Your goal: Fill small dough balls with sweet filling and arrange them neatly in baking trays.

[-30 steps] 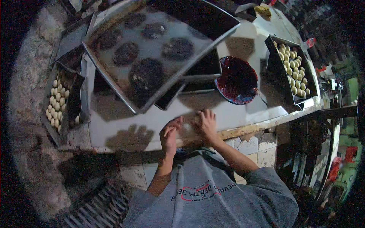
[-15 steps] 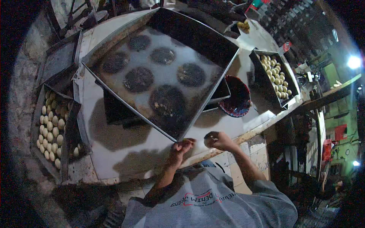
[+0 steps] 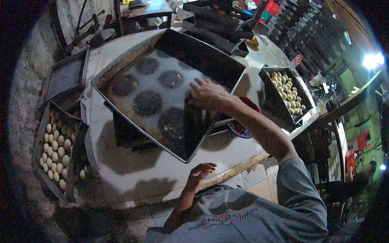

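Observation:
A large deep metal tray (image 3: 135,120) stands at an angle on the table. Dark round patches mark its pale greyish bottom. My right hand (image 3: 208,95) reaches over the right part of this tray, palm down and fingers bent. Its palm side is hidden, and what the fingers hold cannot be made out. Just off the tray's near corner, my left hand (image 3: 199,173) hovers with its fingers loosely bent and apart, nothing in it. Beneath my right forearm, a dark red and blue bowl (image 3: 242,130) is partly covered.
A tray of pale round dough balls (image 3: 300,117) stands on the right, and another box of dough balls (image 3: 69,184) on the left. Under the large tray lies a black tray (image 3: 121,129). Stacked dark trays (image 3: 216,26) stand at the back. The white table (image 3: 162,172) has a worn front edge.
My right hand has moved from near the table's front edge up and over the large tray. My left hand has come away from the tray's near corner. The view has shifted.

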`<state>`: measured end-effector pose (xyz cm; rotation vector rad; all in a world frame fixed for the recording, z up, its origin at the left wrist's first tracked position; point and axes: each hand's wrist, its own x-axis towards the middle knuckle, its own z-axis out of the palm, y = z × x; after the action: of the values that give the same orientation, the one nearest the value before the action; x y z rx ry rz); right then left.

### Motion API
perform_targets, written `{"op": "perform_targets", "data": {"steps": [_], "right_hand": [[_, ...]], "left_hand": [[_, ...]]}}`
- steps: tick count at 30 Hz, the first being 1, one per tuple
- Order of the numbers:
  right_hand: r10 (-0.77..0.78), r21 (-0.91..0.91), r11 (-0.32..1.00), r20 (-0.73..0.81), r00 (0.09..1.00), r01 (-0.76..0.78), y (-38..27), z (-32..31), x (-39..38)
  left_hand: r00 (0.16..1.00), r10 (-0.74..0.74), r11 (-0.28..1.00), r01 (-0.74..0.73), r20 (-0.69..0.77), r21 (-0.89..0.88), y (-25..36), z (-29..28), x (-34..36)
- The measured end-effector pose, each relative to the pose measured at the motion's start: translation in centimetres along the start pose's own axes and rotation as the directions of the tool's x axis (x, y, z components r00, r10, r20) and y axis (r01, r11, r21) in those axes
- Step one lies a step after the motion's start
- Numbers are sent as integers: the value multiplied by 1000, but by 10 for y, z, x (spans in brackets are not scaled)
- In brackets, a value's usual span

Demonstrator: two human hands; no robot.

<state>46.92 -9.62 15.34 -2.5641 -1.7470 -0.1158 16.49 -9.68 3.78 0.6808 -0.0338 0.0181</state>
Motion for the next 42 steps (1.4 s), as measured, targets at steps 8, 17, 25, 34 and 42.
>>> {"op": "perform_targets", "data": {"steps": [8,17,25,34,42], "right_hand": [[-127,277,894,-598,791,353,-27,-48,-15],[726,395,668,-533,435,-631,291,-16,-352],[810,122,583,-14,586,-803,361,52,-439],[845,703,510,-299,444,-496,303,15,-450],[746,914,299,-45,664,-274,128,8,-422]], "left_hand": [[993,62,998,-60,-100,26,-46,37,35],[985,119,991,-110,-125,81,-134,96,122],[975,-111,983,137,-194,126,-198,184,155],[945,-41,882,187,-326,432,-213,215,166],[952,289,493,-235,97,838,-196,233,193]]}}
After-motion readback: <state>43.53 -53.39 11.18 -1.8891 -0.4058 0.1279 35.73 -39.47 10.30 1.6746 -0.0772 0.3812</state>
